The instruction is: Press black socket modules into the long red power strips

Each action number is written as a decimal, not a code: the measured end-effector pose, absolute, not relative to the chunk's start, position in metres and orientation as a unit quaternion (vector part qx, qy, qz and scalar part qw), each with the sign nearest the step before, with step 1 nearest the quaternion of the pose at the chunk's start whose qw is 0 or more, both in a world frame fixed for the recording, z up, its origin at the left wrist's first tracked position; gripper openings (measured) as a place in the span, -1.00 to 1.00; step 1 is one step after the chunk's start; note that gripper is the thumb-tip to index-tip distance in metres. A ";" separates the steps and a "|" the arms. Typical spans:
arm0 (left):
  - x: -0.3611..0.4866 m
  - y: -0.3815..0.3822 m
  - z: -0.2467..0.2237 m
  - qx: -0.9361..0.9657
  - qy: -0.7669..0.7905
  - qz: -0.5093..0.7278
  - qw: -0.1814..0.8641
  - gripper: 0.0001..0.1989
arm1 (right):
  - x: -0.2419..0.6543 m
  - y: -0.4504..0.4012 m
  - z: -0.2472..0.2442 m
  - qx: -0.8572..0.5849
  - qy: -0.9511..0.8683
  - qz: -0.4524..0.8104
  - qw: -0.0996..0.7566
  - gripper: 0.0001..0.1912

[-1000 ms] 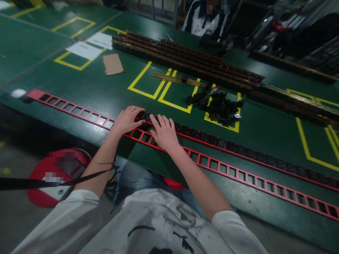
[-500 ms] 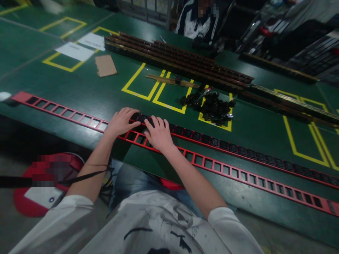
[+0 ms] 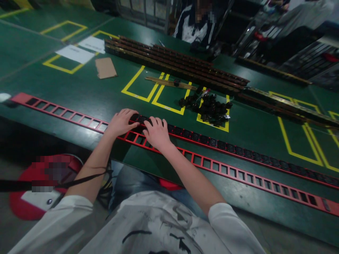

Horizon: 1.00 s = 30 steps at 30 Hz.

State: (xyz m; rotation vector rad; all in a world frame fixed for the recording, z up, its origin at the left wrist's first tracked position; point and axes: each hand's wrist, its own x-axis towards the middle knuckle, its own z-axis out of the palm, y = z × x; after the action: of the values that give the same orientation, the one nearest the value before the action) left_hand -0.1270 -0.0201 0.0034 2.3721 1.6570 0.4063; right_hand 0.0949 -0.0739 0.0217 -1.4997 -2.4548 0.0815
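Two long red strips cross the green table near me. The farther red strip (image 3: pixel 230 149) carries a row of black sockets; the nearer red frame (image 3: pixel 79 118) has a row of rectangular openings. My left hand (image 3: pixel 122 122) grips the left end of the socket strip, thumb on the near side and fingers over the far side. Just right of it, my right hand (image 3: pixel 157 132) rests over the same strip with its fingers bent across the sockets. Part of the nearer frame passes under my wrists.
Beyond the strips lie a heap of black parts (image 3: pixel 214 109), thin wooden sticks (image 3: pixel 159 82), a cardboard piece (image 3: pixel 106 68) and white papers (image 3: pixel 74 53). A bundle of long dark strips (image 3: pixel 174 63) lies farther back. A person (image 3: pixel 194 26) sits across the table.
The view has shifted slightly. Both hands stay in nearly the same place on the socket strip.
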 end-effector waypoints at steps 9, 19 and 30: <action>-0.126 -0.019 0.004 0.802 0.570 0.141 0.114 -0.55 | 0.069 -0.063 0.021 -0.517 -0.844 0.020 0.144 -0.67; -0.125 -0.021 0.005 0.801 0.569 0.144 0.113 -0.56 | 0.069 -0.065 0.011 -0.489 -0.862 0.003 0.131 -0.48; -0.127 -0.021 0.004 0.799 0.572 0.145 0.119 -0.56 | 0.067 -0.066 0.019 -0.492 -0.864 0.021 0.107 -0.43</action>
State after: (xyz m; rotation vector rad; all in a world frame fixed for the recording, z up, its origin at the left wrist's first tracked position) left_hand -0.1267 -0.0207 0.0038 2.3365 1.6715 0.4241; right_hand 0.0667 -0.0661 0.0195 -1.4479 -2.5437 0.0608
